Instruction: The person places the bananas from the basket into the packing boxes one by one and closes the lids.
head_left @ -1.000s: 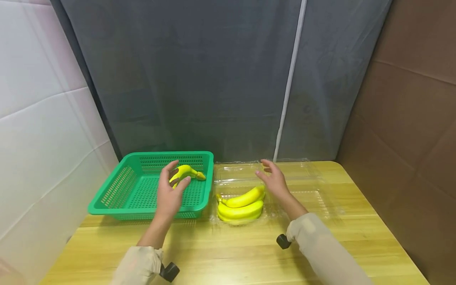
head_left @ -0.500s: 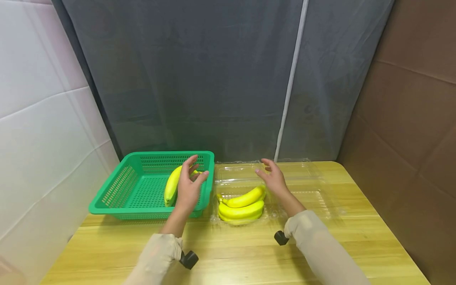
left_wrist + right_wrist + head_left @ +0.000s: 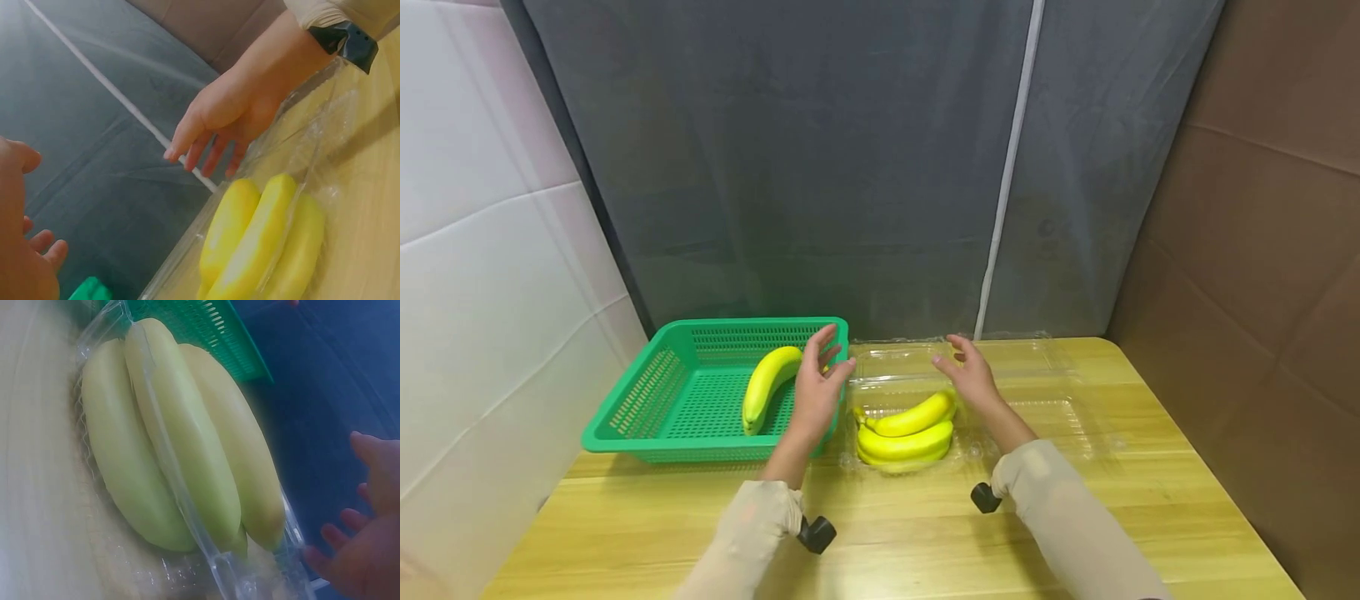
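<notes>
In the head view my left hand (image 3: 820,396) hovers over the right edge of the green basket, its fingers loosely bent around nothing. A yellow banana (image 3: 767,390) lies in the basket just left of that hand, its stem end hidden behind the fingers. My right hand (image 3: 976,382) hangs above the clear plastic container (image 3: 895,364), fingers relaxed and holding nothing. Several bananas (image 3: 904,442) lie together in the container's near part, between the two hands. The right wrist view shows these bananas (image 3: 181,431) close up, with the right hand (image 3: 369,531) apart from them.
The green basket (image 3: 700,447) stands on the left of the wooden table (image 3: 910,533). More clear plastic packaging (image 3: 1052,421) lies to the right of the bananas. A grey curtain (image 3: 820,183) closes off the back, with a brown panel (image 3: 1255,267) on the right.
My left hand has moved right, from over the basket's banana to the basket's right edge, uncovering more of that banana. My right hand has stayed almost in place.
</notes>
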Available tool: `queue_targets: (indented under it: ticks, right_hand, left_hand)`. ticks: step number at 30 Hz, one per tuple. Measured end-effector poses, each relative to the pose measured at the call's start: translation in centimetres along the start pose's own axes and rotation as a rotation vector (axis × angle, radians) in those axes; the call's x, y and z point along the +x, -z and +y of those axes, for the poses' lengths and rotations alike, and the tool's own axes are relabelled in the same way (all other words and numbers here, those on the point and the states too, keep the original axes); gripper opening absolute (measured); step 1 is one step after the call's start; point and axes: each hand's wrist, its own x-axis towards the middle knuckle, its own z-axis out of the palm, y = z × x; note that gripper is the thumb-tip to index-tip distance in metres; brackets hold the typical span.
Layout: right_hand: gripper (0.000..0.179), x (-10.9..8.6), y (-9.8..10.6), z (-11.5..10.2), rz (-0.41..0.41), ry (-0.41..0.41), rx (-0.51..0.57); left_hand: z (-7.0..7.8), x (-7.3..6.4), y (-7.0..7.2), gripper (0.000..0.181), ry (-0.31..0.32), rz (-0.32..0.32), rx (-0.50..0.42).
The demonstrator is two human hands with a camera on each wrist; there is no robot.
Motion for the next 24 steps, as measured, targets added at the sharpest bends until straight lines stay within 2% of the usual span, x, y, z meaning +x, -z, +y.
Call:
queue_targets:
  ticks: [5,8,11,13,15,20,24]
  right_hand:
    - [0.057,0.2,-0.3,0.1,-0.018,-0.044,0.012]
    - [0.058,0.3,-0.4,0.4,-0.026,-0.061,0.007]
    - [0.059,0.3,-0.6,0.7,-0.029,-0.063,0.009]
    - [0.059,0.2,-0.6,0.8,-0.030,-0.058,0.016]
    - [0.059,0.2,-0.7,0.8,-0.028,-0.055,0.020]
    - [0.060,-0.1,-0.9,0.8,-0.019,-0.052,0.010]
    - [0.060,-0.2,-1.1,1.2,-0.012,-0.038,0.012]
  left_hand:
    - [-0.3,0.0,-1.4,0.059,0.000,-0.038,-0.024]
    - [0.5,-0.5,-2.2,0.059,0.029,-0.059,-0.035]
    - [0.2,-0.6,-3.1,0.059,0.050,-0.057,-0.041]
    - [-0.1,-0.6,-3.6,0.059,0.050,-0.055,-0.035]
    - [-1.3,-0.3,-4.0,0.059,0.050,-0.049,-0.034]
    - [-2.1,-0.5,-4.8,0.059,0.055,-0.057,-0.030]
    - [-2.8,-0.7,-5.5,0.059,0.054,-0.076,0.020]
